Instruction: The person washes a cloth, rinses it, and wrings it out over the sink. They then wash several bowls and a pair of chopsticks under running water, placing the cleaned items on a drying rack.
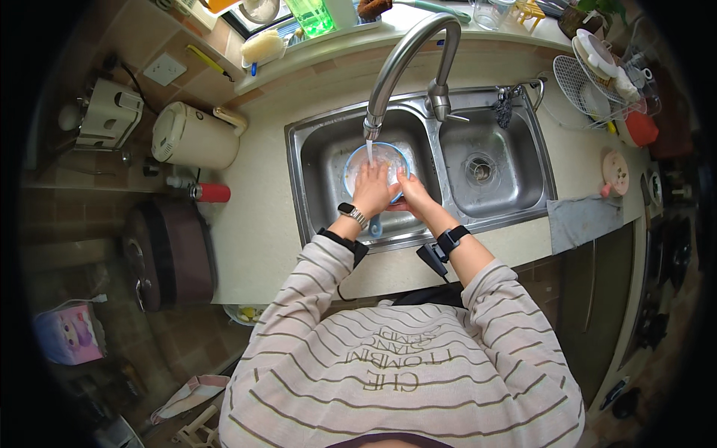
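Note:
A round bowl with a blue rim (348, 158) sits low in the left basin of a steel double sink (325, 151). My right hand (413, 193) grips its right side, thumb over the rim. My left hand (371, 187) lies back-up across the inside of the bowl, fingers a little spread; what is under them is hidden. Small yellowish bits show inside the bowl. Water runs from the curved faucet (386, 84) onto the fingers of my left hand. Below the bowl a blue handle (375, 227) sticks out; I cannot tell whether it belongs to the bowl.
The right basin (493, 168) has a drain strainer (480, 169). A grey cloth (582, 221) hangs over the counter edge. On the left stand an electric kettle (193, 137), a red bottle (212, 192) and a dark rice cooker (171, 255). A wire dish rack (588, 89) is at the right.

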A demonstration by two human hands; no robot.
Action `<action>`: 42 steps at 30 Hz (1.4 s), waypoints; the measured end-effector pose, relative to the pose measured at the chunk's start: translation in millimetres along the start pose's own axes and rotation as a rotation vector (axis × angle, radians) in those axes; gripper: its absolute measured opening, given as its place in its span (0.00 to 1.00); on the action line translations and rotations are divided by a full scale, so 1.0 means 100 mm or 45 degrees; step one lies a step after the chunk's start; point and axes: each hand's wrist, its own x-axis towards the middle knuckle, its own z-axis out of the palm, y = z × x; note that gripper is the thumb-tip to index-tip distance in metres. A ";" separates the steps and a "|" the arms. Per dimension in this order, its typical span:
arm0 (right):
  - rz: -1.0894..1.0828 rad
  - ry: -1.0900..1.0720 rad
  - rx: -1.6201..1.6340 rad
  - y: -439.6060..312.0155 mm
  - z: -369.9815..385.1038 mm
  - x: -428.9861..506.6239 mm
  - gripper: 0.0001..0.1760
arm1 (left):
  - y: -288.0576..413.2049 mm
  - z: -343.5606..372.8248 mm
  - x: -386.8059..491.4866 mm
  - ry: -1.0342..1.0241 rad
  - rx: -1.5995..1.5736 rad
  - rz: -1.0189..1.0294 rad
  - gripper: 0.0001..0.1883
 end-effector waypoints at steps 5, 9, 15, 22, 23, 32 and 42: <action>0.007 -0.037 0.059 0.03 -0.09 0.12 0.30 | 0.06 -0.09 0.08 -0.295 -0.689 0.254 0.25; 0.057 0.105 0.199 0.07 -0.11 0.14 0.32 | 0.09 -0.35 -0.17 -0.604 -0.353 0.047 0.19; 0.058 -0.015 0.426 0.17 -0.08 0.10 0.24 | -0.06 -0.45 -0.31 0.096 0.352 0.066 0.18; 0.160 -0.145 0.842 0.31 0.06 0.20 0.26 | -0.13 -0.26 -0.32 0.274 -0.921 -0.713 0.33; 0.167 -0.133 0.902 0.33 0.09 0.24 0.26 | -0.15 -0.26 -0.33 0.141 -1.106 -0.822 0.29; -0.950 0.491 -1.447 -0.15 0.24 0.62 0.13 | -0.21 -0.26 -0.57 -0.103 -1.579 -1.049 0.15; -0.358 0.170 -1.555 -0.36 0.15 0.64 0.30 | -0.25 -0.40 -0.58 -0.330 -1.759 -1.033 0.15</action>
